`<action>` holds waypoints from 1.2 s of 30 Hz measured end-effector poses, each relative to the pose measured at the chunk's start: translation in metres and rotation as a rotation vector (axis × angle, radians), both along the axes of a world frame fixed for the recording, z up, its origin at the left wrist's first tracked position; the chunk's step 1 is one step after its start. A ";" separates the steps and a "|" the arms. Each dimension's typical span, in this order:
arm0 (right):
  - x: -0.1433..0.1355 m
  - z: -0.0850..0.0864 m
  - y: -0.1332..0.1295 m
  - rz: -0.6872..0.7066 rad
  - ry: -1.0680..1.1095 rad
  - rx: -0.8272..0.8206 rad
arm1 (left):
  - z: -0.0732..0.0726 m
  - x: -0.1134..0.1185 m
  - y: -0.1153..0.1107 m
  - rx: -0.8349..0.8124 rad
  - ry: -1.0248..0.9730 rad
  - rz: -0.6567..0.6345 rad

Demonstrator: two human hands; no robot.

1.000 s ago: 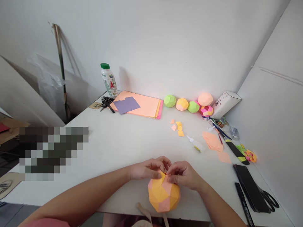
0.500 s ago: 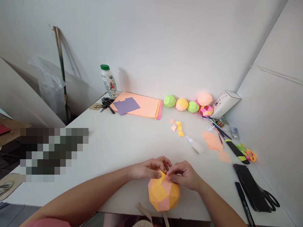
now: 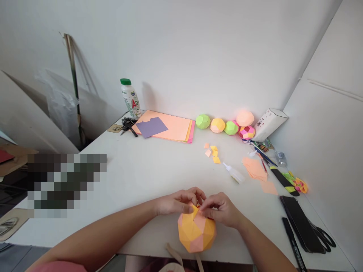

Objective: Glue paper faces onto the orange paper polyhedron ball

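Observation:
A faceted paper ball [image 3: 196, 233] in orange and pale pink rests at the table's front edge. My left hand [image 3: 181, 201] pinches its upper left part, thumb on an orange flap near an open gap at the top. From the right, my right hand [image 3: 221, 208] has its fingers closed on the pink paper beside that gap. The fingertips of both hands almost meet behind the ball's top. A glue bottle [image 3: 233, 173] with a white nozzle lies beyond my right hand, and small orange and pink paper pieces [image 3: 214, 153] lie farther back.
Paper sheets [image 3: 170, 126] and a white bottle [image 3: 131, 99] stand back left. Finished paper balls [image 3: 217, 125] line the wall. On the right are pink papers [image 3: 254, 169], a cutter [image 3: 283, 181], a black phone-like object [image 3: 302, 224], scissors [image 3: 324, 236] and a black pen [image 3: 294, 243].

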State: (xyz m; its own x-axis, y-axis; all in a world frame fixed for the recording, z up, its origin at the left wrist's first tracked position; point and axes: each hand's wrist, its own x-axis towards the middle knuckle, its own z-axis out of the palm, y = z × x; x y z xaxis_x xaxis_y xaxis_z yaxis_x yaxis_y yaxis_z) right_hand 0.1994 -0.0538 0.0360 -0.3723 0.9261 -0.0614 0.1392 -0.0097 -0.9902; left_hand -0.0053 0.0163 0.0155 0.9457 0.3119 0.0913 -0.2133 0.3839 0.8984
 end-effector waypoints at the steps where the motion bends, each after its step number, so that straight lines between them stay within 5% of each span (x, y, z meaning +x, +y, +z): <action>1: 0.000 0.000 0.000 0.005 0.014 -0.008 | 0.000 0.000 0.000 0.000 0.003 0.000; 17: 0.000 0.007 0.001 0.061 0.031 -0.063 | 0.000 0.001 -0.001 0.023 0.063 -0.007; 36: -0.018 0.014 -0.001 -0.068 0.223 -0.314 | -0.003 0.000 0.007 0.014 0.147 -0.078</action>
State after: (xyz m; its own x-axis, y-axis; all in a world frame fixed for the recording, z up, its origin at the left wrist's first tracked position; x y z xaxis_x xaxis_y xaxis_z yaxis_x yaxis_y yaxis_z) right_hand 0.1814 -0.0547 0.0498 -0.3467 0.8983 -0.2700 -0.0904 -0.3185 -0.9436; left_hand -0.0051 0.0232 0.0126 0.9705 0.2369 -0.0459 -0.0494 0.3815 0.9230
